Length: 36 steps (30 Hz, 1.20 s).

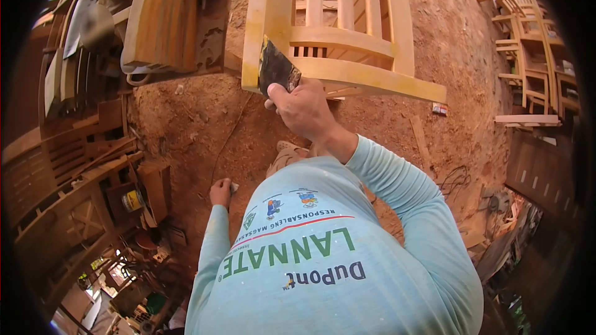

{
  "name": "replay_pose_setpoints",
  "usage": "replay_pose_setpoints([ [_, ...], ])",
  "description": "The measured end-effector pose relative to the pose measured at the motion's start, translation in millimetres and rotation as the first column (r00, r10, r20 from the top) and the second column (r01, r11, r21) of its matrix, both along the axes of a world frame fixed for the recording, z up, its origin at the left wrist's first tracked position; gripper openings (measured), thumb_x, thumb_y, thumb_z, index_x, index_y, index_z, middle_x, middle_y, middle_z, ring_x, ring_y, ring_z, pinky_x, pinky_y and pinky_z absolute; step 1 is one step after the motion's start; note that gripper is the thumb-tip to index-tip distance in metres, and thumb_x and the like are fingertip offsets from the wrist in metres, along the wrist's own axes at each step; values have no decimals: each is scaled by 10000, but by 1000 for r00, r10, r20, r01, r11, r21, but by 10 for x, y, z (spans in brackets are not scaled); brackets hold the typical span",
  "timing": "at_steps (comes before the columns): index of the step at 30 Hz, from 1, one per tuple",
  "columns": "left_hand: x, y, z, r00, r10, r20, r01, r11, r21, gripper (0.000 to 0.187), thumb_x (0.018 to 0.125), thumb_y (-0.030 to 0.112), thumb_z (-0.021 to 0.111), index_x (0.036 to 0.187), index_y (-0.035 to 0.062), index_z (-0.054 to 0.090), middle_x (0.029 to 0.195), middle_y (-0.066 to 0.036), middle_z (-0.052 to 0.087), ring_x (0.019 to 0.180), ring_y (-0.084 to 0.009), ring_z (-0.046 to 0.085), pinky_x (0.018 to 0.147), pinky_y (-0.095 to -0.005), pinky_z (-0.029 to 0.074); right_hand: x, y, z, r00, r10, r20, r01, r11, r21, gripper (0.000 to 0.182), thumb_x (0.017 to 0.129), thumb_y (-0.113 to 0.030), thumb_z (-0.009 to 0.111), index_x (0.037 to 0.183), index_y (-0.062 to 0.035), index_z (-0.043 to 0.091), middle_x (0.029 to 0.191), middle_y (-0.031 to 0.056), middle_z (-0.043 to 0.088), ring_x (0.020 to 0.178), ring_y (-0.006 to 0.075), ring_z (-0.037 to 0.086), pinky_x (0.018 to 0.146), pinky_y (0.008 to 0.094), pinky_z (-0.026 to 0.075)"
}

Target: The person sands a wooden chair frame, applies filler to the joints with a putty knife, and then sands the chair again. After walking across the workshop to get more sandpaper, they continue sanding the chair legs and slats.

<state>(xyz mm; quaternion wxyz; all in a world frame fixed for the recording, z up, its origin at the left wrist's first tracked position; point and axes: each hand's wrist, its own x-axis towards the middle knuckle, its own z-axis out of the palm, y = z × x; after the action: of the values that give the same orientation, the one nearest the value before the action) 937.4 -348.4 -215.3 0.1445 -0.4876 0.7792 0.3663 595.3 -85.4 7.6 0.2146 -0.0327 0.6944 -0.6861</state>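
My right hand is closed around a dark, flat scraper smeared with yellowish residue. Its blade lies against the upright post of a pale wooden slatted piece of furniture, near where a curved rail joins. Yellowish patches show on the wood. Low at my side hangs my left hand, fingers curled, with a small whitish thing at the fingertips, too small to name.
Curved wooden pieces are stacked at the upper left. Wooden chair frames stand along the right. A small box and a wood strip lie on the reddish dirt ground. A can sits at the left.
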Motion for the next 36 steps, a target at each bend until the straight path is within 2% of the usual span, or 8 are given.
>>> replay_pose_setpoints([
  [4,-76,0,79,998,-53,20,53,999,-10,404,924,348,672,1086,-9,768,998,-172,774,922,-246,728,825,-365,543,81,112,23,988,-72,-138,72,997,-2,279,914,-166,603,718,33,619,541,129,584,515,188,593,525,359,467],
  [7,-94,-28,140,996,-83,38,84,996,-27,433,914,389,667,1096,10,772,1030,-184,770,979,-307,729,866,-393,546,-5,273,-25,988,-139,-70,140,990,6,304,911,-180,591,706,41,630,557,131,617,512,208,601,534,353,479],
  [10,-39,-111,168,993,-97,69,101,993,-54,448,908,410,663,1097,19,774,1036,-187,770,996,-328,732,881,-405,548,-120,330,-118,995,-18,99,11,998,70,237,941,-156,582,890,47,692,719,99,719,655,138,688,595,291,559],
  [13,-90,-100,343,993,-87,78,91,994,-54,446,906,405,661,1094,17,775,1033,-187,772,991,-313,736,879,-400,550,-183,210,-149,1000,-25,0,24,998,51,354,901,-207,554,653,25,654,612,153,697,566,243,696,567,355,543],
  [19,-26,-204,344,991,-100,90,106,992,-66,427,903,378,665,1095,13,775,1034,-189,774,988,-301,740,881,-392,552,-298,162,-85,993,106,50,-111,988,109,331,887,-148,558,593,-1,589,638,141,717,590,233,730,564,355,557],
  [23,-38,-179,355,991,-107,76,112,992,-66,423,899,378,669,1089,16,777,1028,-188,774,983,-301,742,877,-391,554,-366,112,-253,944,209,-253,-153,962,226,265,850,-111,615,593,-47,602,686,117,743,593,219,734,547,358,558],
  [29,0,-124,243,990,-106,93,113,990,-78,438,888,387,675,1080,7,776,1010,-183,777,962,-291,746,860,-386,558,-536,15,-330,964,266,6,-266,964,-3,275,868,-110,604,673,84,620,705,176,709,691,258,776,531,309,585],
  [36,-43,-18,289,994,-82,71,84,996,-20,443,891,386,670,1068,-7,771,993,-180,777,930,-283,741,835,-386,553,-409,-53,-323,963,232,-140,-219,970,101,247,871,-100,612,702,77,649,687,160,716,687,201,772,535,292,584],
])
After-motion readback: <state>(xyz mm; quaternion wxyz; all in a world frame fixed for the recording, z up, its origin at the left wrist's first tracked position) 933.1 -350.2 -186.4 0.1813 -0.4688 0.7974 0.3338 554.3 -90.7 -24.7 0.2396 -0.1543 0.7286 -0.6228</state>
